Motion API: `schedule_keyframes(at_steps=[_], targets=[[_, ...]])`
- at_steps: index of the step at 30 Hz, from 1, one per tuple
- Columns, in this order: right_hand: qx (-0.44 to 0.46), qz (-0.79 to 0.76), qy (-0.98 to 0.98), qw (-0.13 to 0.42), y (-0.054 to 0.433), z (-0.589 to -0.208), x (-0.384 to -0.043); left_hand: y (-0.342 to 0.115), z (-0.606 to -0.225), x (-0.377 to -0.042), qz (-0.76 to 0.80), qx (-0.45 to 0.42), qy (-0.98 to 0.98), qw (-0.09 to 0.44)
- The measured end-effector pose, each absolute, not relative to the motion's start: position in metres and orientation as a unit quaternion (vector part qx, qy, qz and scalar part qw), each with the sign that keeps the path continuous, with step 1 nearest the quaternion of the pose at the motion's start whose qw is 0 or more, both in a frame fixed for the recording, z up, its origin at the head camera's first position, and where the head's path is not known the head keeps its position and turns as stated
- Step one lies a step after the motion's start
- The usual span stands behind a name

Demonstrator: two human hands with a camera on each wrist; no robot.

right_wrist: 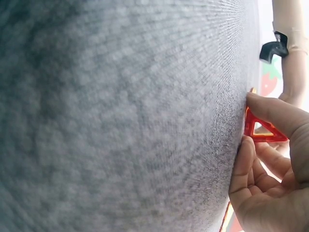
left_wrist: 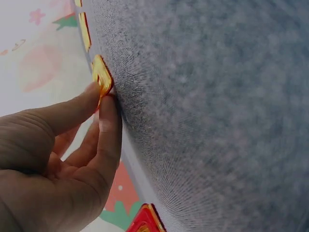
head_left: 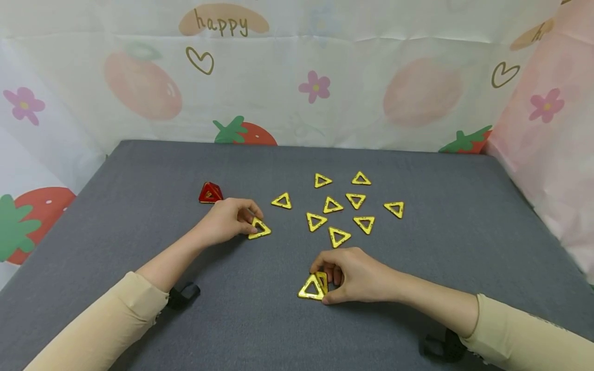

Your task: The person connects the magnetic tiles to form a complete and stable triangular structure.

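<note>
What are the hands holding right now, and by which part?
In the head view, the left hand pinches a yellow triangle by its left side. The right hand grips two touching triangles by their right side.

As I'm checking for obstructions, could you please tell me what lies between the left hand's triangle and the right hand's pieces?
In the head view, only bare grey tabletop lies between the triangle and the pieces.

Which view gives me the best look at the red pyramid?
The head view: nearly all of the red pyramid shows there, close by the left hand. The left wrist view catches only part, cut off at the bottom edge; I can't make it out in the right wrist view.
</note>
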State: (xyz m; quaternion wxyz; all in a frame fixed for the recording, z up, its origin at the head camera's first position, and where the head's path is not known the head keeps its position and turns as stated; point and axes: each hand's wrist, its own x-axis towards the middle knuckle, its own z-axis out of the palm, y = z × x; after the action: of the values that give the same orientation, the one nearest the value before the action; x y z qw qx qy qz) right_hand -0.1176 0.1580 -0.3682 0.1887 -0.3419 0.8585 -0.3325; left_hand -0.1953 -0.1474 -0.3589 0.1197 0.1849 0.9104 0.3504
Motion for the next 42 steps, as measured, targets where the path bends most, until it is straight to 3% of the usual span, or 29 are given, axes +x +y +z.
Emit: schedule_keyframes(at_steps=[25,42], targets=[[-0.338,-0.325,0.863,0.189,0.158,-0.368,-0.119,-0.114,-0.356,-0.175,0.383,0.199,0.883,0.184],[-0.331,-0.324,0.864,0.195,0.156,-0.368,-0.118,-0.08,-0.358,-0.14,0.367,0.232,0.883,0.179]])
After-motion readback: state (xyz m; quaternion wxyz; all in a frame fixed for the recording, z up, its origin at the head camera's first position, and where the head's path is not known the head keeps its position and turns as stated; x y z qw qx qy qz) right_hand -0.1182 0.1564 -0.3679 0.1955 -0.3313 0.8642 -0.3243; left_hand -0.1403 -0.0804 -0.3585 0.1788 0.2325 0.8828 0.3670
